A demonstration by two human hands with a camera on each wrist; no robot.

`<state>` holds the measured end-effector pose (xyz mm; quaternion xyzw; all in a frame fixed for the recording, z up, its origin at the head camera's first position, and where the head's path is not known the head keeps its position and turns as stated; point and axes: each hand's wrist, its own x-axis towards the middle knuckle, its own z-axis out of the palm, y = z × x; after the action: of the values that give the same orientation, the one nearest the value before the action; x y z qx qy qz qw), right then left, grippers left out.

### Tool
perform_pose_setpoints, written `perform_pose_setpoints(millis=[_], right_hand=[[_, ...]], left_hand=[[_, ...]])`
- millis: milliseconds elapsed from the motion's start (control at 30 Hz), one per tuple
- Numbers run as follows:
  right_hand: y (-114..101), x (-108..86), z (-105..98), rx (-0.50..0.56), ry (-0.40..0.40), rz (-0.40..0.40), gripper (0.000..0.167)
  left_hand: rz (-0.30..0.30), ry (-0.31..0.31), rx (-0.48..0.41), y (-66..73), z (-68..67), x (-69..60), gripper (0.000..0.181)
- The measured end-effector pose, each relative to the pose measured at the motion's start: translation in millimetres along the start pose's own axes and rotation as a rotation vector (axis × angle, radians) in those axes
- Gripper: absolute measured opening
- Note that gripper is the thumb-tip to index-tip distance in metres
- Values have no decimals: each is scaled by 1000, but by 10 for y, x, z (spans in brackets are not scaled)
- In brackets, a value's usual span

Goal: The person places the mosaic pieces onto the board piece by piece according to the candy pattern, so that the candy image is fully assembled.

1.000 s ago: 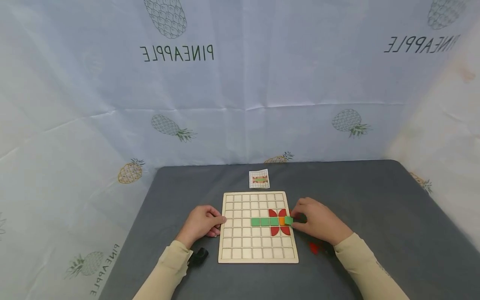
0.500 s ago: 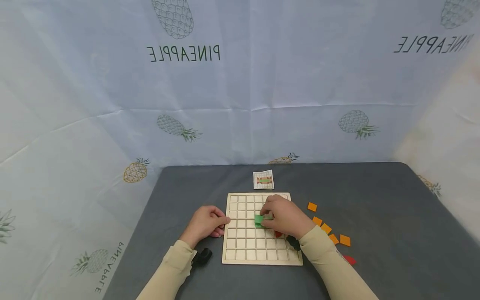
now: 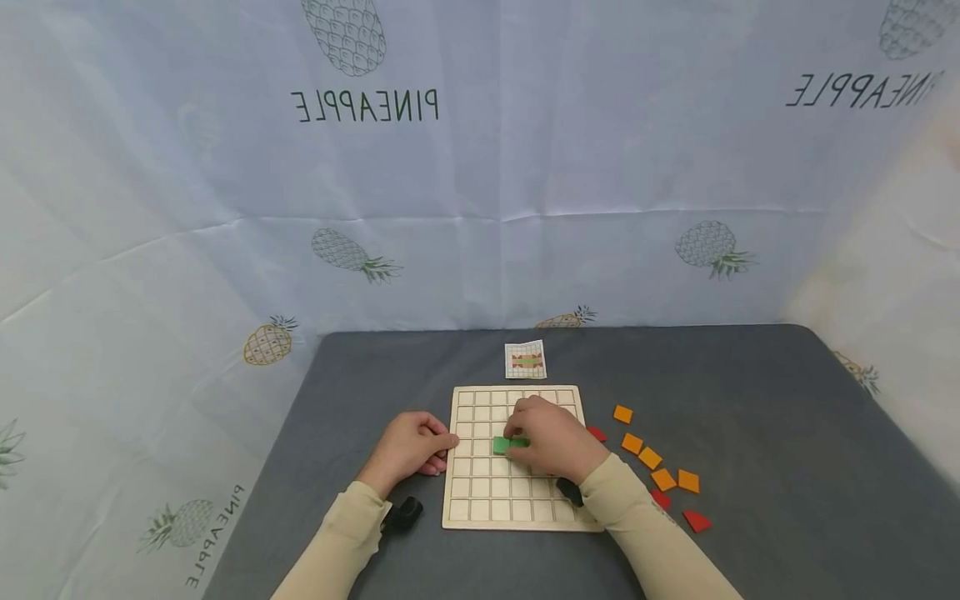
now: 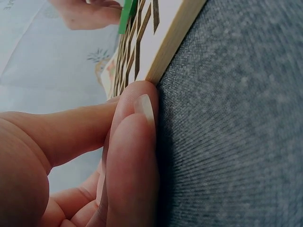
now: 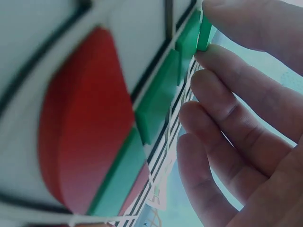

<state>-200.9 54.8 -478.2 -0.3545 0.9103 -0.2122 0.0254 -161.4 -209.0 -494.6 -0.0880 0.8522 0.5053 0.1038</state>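
On the pale gridded wooden board (image 3: 471,509), my right hand (image 3: 555,439) pinches a green square tile (image 3: 500,446) near the middle of the grid. The right wrist view shows that tile (image 5: 205,33) between thumb and forefinger, slightly raised, in line with other green tiles (image 5: 158,106) lying beside a red rounded piece (image 5: 90,123). My left hand (image 3: 411,446) holds the board's left edge between thumb and fingers; in the left wrist view its fingertips meet the board's side (image 4: 173,47). The right hand and sleeve cover part of the grid.
Several orange tiles (image 3: 650,457) and a few red pieces (image 3: 697,521) lie on the dark grey table (image 3: 765,417) right of the board. A small printed pattern card (image 3: 525,360) lies beyond the board. Patterned cloth (image 3: 487,167) hangs behind the table.
My right hand has moved left from the board's right edge to the middle of the grid with a green tile, uncovering the loose orange tiles. The left hand stays at the board's edge.
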Motion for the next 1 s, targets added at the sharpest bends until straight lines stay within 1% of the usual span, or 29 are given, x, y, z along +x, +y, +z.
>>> perform_pose_setpoints(millis=[233,400,567,733,867,1000], right_hand=[[-18,2,48,-35,10,-2,14],[-35,-7,52,-44,21,-3,13],[-51,-6,41,-61,26,-23,12],[-54,-47,-13,-84,41,-13,12],[-15,-194,-140,-97,86,10,16],[123,-450,-301,-99,131,34,17]], left_hand=[[-3,5,-2,-6,4,12,21],[-7,3,-3,-11,8,18,21],[-13,9,3,-16,8,23,20],[-12,14,14,-23,15,20,21],[-11,12,14,-36,8,9,23],[-8,10,12,-37,6,7,25]])
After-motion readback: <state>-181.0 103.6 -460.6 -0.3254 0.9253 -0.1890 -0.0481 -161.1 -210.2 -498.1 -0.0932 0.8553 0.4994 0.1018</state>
